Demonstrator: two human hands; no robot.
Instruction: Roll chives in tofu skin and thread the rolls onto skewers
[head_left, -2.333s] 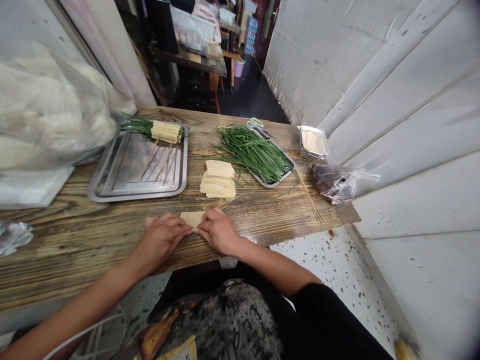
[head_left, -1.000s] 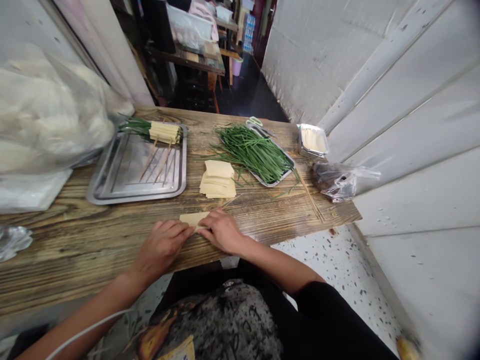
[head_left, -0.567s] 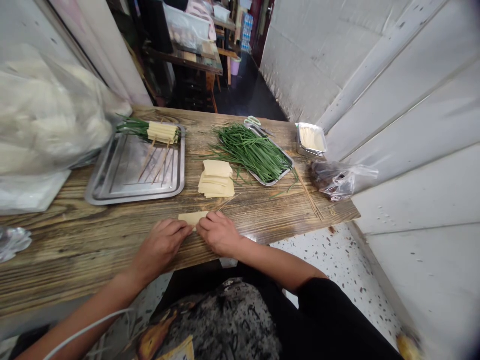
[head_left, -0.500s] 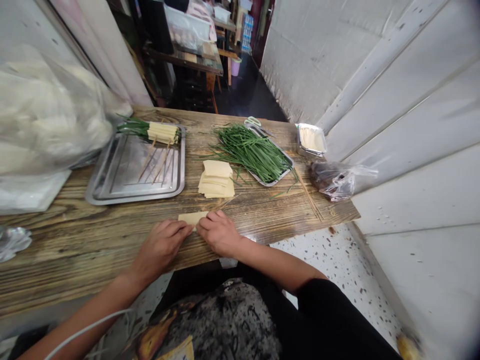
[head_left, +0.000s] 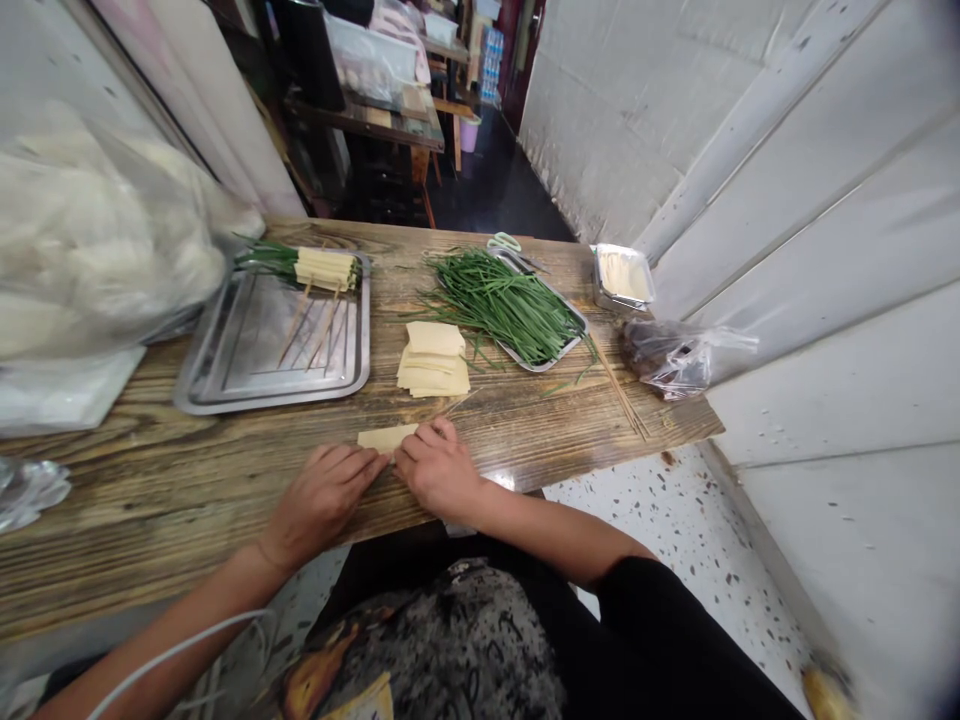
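Note:
A pale yellow tofu sheet (head_left: 381, 438) lies near the front edge of the wooden table. My left hand (head_left: 322, 495) has its fingers closed on the sheet's near edge. Close beside it, my right hand (head_left: 439, 468) pinches the right part of the same sheet, with one finger slightly raised. The fingers hide the near edge and whatever may be inside. Just beyond lies a stack of tofu sheets (head_left: 433, 360). Behind that stack, green chives (head_left: 510, 305) are heaped on a small metal tray (head_left: 574, 345).
At left, a large metal tray (head_left: 274, 395) holds skewered tofu rolls (head_left: 326, 268) with chives. Bamboo skewers (head_left: 619, 390) lie at right, near a dark-filled plastic bag (head_left: 667, 355) and a foil-edged container (head_left: 622, 278). Scissors (head_left: 506, 242) rest at the back. A bulky plastic bag (head_left: 97, 240) stands far left.
Both hands stay at the tofu sheet with only small finger movements. A finger of my right hand is raised slightly more. The view has shifted a little.

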